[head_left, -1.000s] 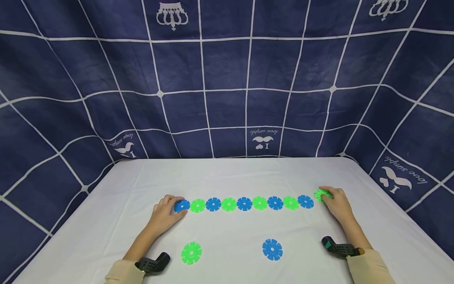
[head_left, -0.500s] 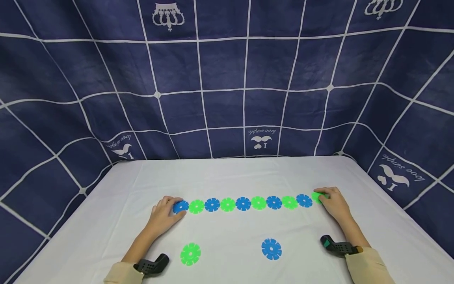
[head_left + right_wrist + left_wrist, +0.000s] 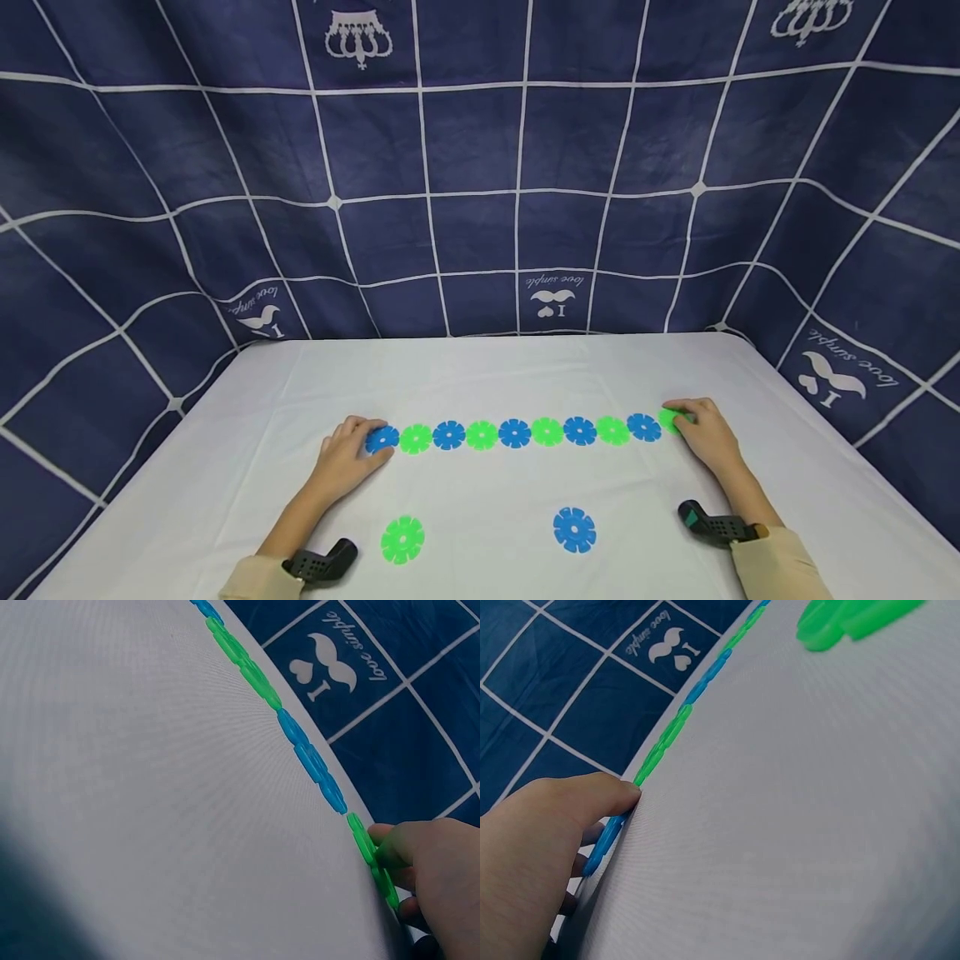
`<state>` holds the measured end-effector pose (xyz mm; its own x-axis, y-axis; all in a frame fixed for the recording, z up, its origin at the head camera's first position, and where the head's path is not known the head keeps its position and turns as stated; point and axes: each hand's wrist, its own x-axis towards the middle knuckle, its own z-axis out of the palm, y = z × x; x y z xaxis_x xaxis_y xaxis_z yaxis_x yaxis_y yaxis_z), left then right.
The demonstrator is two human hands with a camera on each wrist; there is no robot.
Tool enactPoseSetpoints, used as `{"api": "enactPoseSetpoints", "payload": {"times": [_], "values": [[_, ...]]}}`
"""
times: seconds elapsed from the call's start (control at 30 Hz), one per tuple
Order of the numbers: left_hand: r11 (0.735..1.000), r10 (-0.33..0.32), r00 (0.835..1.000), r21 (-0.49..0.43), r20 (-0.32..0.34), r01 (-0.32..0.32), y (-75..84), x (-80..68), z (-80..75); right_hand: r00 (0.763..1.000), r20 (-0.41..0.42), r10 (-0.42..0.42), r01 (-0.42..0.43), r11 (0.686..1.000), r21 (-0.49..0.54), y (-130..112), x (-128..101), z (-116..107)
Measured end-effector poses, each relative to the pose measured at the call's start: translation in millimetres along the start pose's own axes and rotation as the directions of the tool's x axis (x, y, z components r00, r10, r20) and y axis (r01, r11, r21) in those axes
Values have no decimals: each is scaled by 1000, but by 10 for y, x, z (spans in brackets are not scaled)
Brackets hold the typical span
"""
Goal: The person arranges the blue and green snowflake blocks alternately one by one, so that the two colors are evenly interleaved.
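Blue and green notched plastic discs, shaped like snowflake building discs, lie flat in a row across the table in alternating colours. At the row's left end my left hand holds a blue disc, thumb on the near edge and fingers at its far and outer side. My right hand grips a green disc at the right end, covering part of it. In the right wrist view, that green disc sits very close to the neighbouring blue disc; whether they touch I cannot tell.
Nearer to me, apart from the row, lie a loose green disc on the left and a loose blue disc on the right. A white cloth covers the table. Behind it hangs a dark blue checked curtain.
My right hand has slid its green disc leftward, closing the visible gap to the blue disc beside it. The left hand keeps its hold on the blue end disc.
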<state>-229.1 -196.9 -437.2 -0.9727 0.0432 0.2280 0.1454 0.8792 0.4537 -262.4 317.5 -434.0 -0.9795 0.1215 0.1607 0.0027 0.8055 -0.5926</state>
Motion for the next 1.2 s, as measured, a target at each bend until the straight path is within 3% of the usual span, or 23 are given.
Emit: {"api": "enactPoseSetpoints", "payload": {"times": [1.2], "values": [[1000,1,1000,1,7,-1,-12,10,-8,1000,-13,-24,24,1000,-4,-10,11,3]]}}
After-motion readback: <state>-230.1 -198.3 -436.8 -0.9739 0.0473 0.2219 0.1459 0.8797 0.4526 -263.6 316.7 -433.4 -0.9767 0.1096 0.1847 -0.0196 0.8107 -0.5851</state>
